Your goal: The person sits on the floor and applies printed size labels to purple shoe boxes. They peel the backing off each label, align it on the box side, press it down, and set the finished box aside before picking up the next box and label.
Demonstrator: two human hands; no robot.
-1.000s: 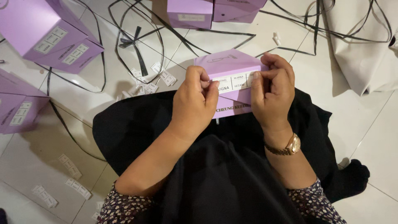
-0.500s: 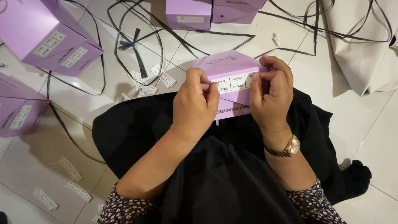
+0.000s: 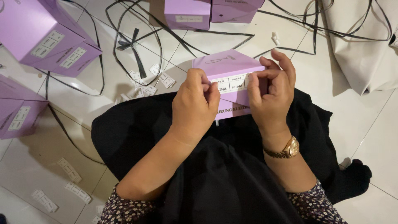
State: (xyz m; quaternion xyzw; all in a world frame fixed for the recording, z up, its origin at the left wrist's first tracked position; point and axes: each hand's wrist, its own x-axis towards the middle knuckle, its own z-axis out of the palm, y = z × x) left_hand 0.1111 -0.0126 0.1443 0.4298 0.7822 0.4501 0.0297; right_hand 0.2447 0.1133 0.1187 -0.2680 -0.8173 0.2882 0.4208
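Left hand (image 3: 195, 103) and right hand (image 3: 271, 93) are both pinching a white label strip (image 3: 231, 84) against the purple box (image 3: 230, 79) between them, fingers clamped.

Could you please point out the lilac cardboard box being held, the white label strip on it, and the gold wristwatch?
Lilac cardboard box (image 3: 227, 64): head view, on its bare top face.
White label strip (image 3: 232, 83): head view, on its middle, between the hands.
Gold wristwatch (image 3: 291, 147): head view, on its round dial.
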